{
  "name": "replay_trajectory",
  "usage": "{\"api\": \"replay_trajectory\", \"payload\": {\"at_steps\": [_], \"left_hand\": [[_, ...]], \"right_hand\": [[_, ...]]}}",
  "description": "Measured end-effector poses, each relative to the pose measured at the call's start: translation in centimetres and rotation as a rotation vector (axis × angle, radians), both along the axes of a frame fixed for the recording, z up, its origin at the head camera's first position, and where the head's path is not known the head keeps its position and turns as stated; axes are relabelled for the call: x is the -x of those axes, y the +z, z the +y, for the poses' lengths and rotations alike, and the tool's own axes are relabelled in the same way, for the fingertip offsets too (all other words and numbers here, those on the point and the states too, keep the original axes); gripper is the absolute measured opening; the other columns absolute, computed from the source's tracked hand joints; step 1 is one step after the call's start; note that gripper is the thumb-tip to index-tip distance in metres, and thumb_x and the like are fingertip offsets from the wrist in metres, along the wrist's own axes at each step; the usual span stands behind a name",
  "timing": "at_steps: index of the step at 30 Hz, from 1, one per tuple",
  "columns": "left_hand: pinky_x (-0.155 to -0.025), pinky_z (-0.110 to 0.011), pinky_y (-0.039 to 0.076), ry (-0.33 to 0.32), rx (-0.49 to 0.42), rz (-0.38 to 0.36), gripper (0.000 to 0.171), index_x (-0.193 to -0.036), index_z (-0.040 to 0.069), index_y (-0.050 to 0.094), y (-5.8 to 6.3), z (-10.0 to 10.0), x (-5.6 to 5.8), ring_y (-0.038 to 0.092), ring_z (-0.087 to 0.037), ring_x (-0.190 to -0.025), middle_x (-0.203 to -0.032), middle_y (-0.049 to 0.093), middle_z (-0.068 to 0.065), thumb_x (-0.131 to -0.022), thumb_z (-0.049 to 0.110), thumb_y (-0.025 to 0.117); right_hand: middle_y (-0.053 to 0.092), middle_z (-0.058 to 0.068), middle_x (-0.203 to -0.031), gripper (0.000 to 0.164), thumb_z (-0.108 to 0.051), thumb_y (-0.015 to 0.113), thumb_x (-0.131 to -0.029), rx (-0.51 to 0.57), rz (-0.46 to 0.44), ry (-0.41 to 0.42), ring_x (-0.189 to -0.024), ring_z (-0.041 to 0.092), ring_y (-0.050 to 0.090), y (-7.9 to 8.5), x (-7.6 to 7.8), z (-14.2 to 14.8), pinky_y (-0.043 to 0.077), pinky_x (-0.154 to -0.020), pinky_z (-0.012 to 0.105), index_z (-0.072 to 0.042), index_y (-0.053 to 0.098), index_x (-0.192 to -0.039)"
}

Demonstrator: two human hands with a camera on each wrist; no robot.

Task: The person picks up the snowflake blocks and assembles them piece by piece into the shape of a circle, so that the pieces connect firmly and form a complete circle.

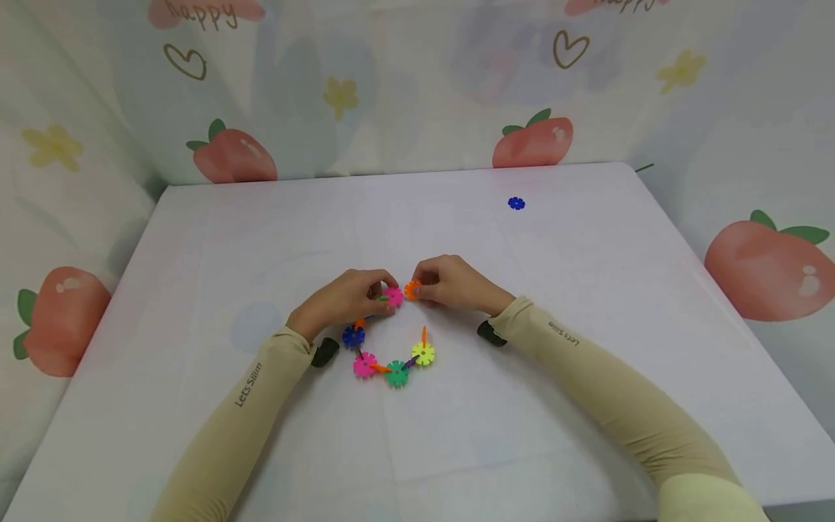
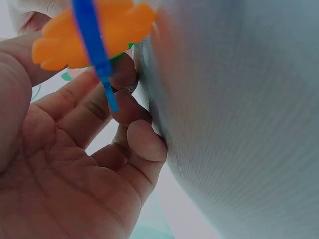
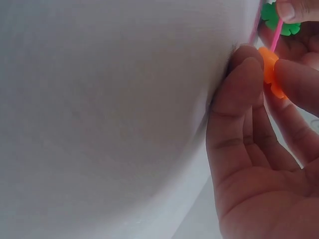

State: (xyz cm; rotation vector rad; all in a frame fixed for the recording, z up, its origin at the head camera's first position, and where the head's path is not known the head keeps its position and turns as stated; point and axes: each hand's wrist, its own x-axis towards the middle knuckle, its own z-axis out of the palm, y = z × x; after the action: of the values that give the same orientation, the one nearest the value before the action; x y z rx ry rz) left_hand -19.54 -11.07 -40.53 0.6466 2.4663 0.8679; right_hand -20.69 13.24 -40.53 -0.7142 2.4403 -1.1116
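My left hand (image 1: 355,296) pinches a green notched interlocking disc (image 3: 273,19) between thumb and fingers. A pink disc (image 1: 394,296) is slotted into it and faces right. My right hand (image 1: 453,283) pinches an orange disc (image 1: 410,291) close to the pink one; in the right wrist view the two look touching. From below the left hand, a curved chain of slotted discs runs round: blue (image 1: 353,337), pink (image 1: 365,365), green (image 1: 396,374), and yellow (image 1: 423,354) with an upright orange disc (image 1: 425,336) at its end. Left fingers hide part of the chain.
A loose blue disc (image 1: 517,204) lies near the table's back edge, right of centre. White cloth covers the table (image 1: 554,435). Patterned curtains (image 1: 417,87) hang behind it and at both sides. Dark wrist cameras (image 1: 325,353) sit under both sleeves.
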Motion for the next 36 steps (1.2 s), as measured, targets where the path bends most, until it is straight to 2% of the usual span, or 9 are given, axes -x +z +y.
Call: {"api": "replay_trajectory", "payload": {"at_steps": [5,12,17,24,36], "left_hand": [[-0.081,-0.037,0.049,0.010,0.018,-0.016,0.035,-0.130,0.011,0.066,0.1,0.1,0.0,0.058,-0.022,-0.089,-0.100,0.065,-0.006,-0.101,0.025,0.078],[-0.081,-0.036,0.049,0.021,0.013,-0.005,0.032,-0.128,0.011,0.067,-0.1,0.1,0.0,0.059,-0.022,-0.090,-0.101,0.065,-0.005,-0.101,0.024,0.079],[-0.080,-0.036,0.049,0.011,-0.015,0.017,0.030,-0.125,0.010,0.068,-0.1,0.0,-0.2,0.059,-0.021,-0.088,-0.098,0.066,-0.004,-0.100,0.023,0.079],[-0.074,-0.034,0.047,-0.027,-0.049,0.081,0.025,-0.117,0.009,0.067,-0.1,0.1,-0.2,0.056,-0.018,-0.077,-0.086,0.063,-0.002,-0.099,0.020,0.080],[-0.074,-0.034,0.046,-0.036,-0.051,0.113,0.023,-0.114,0.008,0.065,-0.2,0.0,-0.2,0.055,-0.019,-0.077,-0.084,0.061,-0.002,-0.098,0.018,0.080]], "right_hand": [[0.066,-0.001,-0.078,0.005,-0.005,0.072,-0.099,-0.005,0.028,0.019,-0.075,0.017,0.058,-0.1,-0.2,0.1,0.048,-0.071,0.030,-0.006,0.074,-0.095],[0.065,-0.003,-0.075,0.012,-0.005,0.077,-0.096,-0.007,0.089,0.052,-0.075,0.017,0.057,-0.4,-0.2,-0.3,0.047,-0.070,0.031,-0.009,0.074,-0.086],[0.065,-0.003,-0.075,0.013,-0.002,0.076,-0.096,-0.023,0.132,0.067,-0.073,0.016,0.056,-0.2,-0.5,-0.8,0.046,-0.068,0.029,-0.007,0.073,-0.084],[0.061,-0.003,-0.070,0.015,0.003,0.074,-0.093,-0.026,0.245,0.105,-0.067,0.013,0.053,0.0,-0.7,-1.2,0.044,-0.064,0.027,-0.006,0.071,-0.081],[0.058,-0.003,-0.069,0.020,0.006,0.073,-0.094,-0.018,0.269,0.163,-0.068,0.014,0.052,0.0,-0.4,-1.7,0.043,-0.065,0.027,-0.005,0.068,-0.078]]}}
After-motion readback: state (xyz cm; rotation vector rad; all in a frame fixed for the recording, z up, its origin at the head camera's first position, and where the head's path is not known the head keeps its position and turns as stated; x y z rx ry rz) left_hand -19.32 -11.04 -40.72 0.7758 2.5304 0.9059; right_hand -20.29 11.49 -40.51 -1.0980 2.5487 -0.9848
